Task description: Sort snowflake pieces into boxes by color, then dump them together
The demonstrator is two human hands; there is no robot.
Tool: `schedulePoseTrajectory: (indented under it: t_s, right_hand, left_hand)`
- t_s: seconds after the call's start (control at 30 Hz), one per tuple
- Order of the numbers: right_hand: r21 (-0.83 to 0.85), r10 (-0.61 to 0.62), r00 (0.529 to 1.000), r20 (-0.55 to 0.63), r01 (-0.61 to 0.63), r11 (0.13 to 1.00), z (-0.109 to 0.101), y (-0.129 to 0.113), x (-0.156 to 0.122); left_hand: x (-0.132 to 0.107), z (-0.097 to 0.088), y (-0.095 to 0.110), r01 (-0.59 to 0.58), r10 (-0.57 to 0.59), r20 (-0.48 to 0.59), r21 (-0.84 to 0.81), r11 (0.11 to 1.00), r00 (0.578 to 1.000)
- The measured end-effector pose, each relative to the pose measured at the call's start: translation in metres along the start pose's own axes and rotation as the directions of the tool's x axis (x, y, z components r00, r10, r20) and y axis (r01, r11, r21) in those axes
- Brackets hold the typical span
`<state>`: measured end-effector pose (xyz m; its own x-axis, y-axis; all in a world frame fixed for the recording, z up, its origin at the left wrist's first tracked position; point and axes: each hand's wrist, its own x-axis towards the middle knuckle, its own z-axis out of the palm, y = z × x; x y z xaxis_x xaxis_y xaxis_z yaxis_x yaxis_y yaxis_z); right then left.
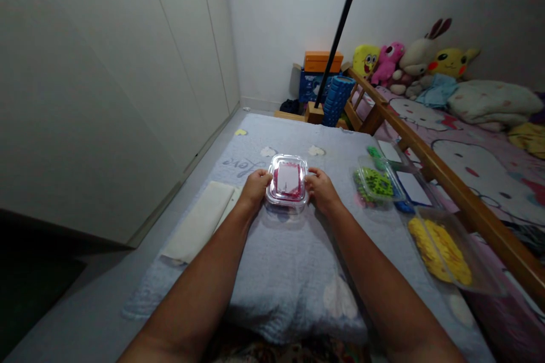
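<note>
A small clear plastic box (288,181) with red contents and a white square showing through its lid rests on a light blue quilt (289,272). My left hand (254,187) grips the box's left side, fingers curled against it. On the opposite side my right hand (321,188) holds it the same way. Both forearms reach forward from the bottom of the view.
A clear box of green bits (374,184) and a clear bag of yellow bits (440,249) lie on the right. A folded white cloth (200,227) lies left. A wooden bed rail (447,181), plush toys (409,59), a black pole (338,34) and wardrobe doors (106,96) surround the quilt.
</note>
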<state>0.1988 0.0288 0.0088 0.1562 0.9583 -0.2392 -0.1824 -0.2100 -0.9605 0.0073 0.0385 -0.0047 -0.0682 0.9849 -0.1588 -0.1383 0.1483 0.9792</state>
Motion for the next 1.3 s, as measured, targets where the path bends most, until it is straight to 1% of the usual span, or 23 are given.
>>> schedulePoseTrajectory:
  t_s: [0.1,0.23,0.37,0.5,0.57,0.67,0.73,0.83,0.93,1.0,1.03,1.1,1.3]
  right_hand:
    - [-0.021,-0.050,0.998,-0.048,0.049,0.999,0.006,-0.006,0.018]
    - [-0.059,-0.136,0.986,-0.094,0.131,0.990,0.012,-0.001,0.035]
    - [-0.102,-0.191,0.973,-0.129,0.178,0.979,0.014,0.008,0.043]
    - [-0.119,-0.221,0.969,-0.111,0.207,0.971,0.013,0.013,0.046]
    - [-0.111,-0.226,0.968,-0.108,0.214,0.970,0.012,0.014,0.047]
    - [-0.097,-0.218,0.970,-0.104,0.208,0.973,0.012,0.013,0.046]
    - [-0.086,-0.210,0.972,-0.102,0.202,0.976,0.013,0.013,0.045]
    - [-0.082,-0.202,0.975,-0.096,0.195,0.977,0.013,0.012,0.045]
    - [-0.099,-0.205,0.975,-0.090,0.196,0.976,0.013,0.011,0.044]
    - [-0.108,-0.209,0.974,-0.087,0.199,0.974,0.012,0.011,0.044]
    - [-0.111,-0.211,0.974,-0.085,0.201,0.973,0.012,0.011,0.045]
    - [-0.113,-0.215,0.973,-0.079,0.205,0.972,0.013,0.010,0.044]
    - [-0.071,-0.181,0.980,-0.084,0.175,0.982,0.015,0.007,0.042]
  left_hand:
    - [-0.001,0.000,0.002,0.005,-0.005,-0.007,0.020,1.000,1.000]
    - [-0.003,0.001,0.005,0.020,-0.020,-0.028,0.021,1.000,0.999]
    - [-0.001,0.001,0.002,0.023,-0.021,-0.056,0.028,0.999,0.998]
    - [0.003,0.004,-0.002,-0.006,0.005,-0.102,-0.006,1.000,0.995]
    - [0.004,0.006,0.000,0.012,-0.019,-0.106,-0.064,0.998,0.994]
    - [0.007,0.008,0.006,0.076,-0.089,-0.078,-0.154,0.985,0.993]
    - [0.011,0.010,0.010,0.112,-0.124,-0.062,-0.175,0.978,0.990]
    - [0.019,0.013,0.011,0.100,-0.113,-0.094,-0.136,0.986,0.989]
    - [0.025,0.016,0.009,0.022,-0.023,-0.163,-0.002,1.000,0.986]
    - [0.028,0.017,0.006,-0.017,0.033,-0.179,0.094,0.995,0.983]
    - [0.029,0.016,0.005,-0.026,0.048,-0.176,0.127,0.992,0.983]
    - [0.031,0.014,0.005,-0.033,0.055,-0.156,0.141,0.989,0.986]
    - [0.031,0.012,0.003,0.026,-0.027,-0.038,-0.021,0.999,0.999]
